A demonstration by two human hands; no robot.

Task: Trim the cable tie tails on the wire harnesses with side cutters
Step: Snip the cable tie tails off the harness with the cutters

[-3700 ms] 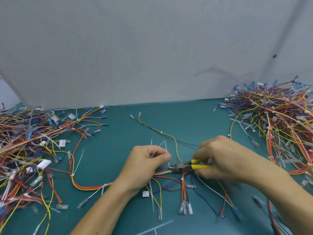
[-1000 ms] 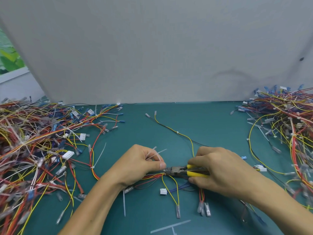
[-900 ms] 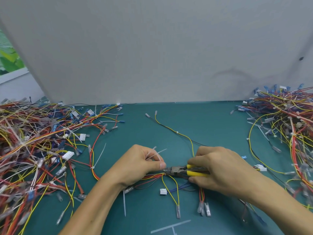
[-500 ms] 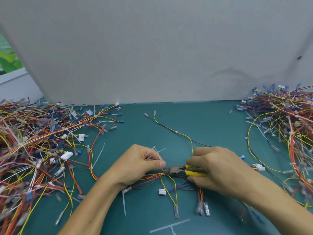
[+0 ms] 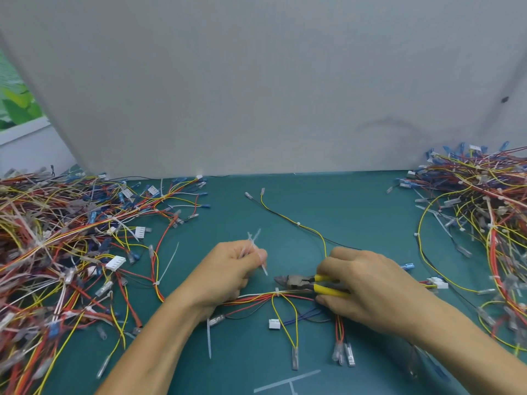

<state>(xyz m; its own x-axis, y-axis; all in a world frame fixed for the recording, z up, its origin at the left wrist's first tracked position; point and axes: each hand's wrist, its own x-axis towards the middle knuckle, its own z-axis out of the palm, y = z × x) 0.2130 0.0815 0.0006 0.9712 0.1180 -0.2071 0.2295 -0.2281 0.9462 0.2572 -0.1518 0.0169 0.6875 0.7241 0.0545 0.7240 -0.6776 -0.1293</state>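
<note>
While knuckles-up, left hand [image 5: 228, 269] round tails [image 5: 252, 246], right hand [image 5: 368, 283] round cutters [image 5: 296, 281]

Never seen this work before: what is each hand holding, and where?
The left hand pinches loose cable tie tails partway along, between thumb and fingers; the right hand grips the side cutters by their yellow handles.

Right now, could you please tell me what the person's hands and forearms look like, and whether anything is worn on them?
The left hand and right hand are bare: no gloves, and no rings or bands show. The left forearm and right forearm are bare too, with no sleeve, watch or strap visible up to the frame edge.
</note>
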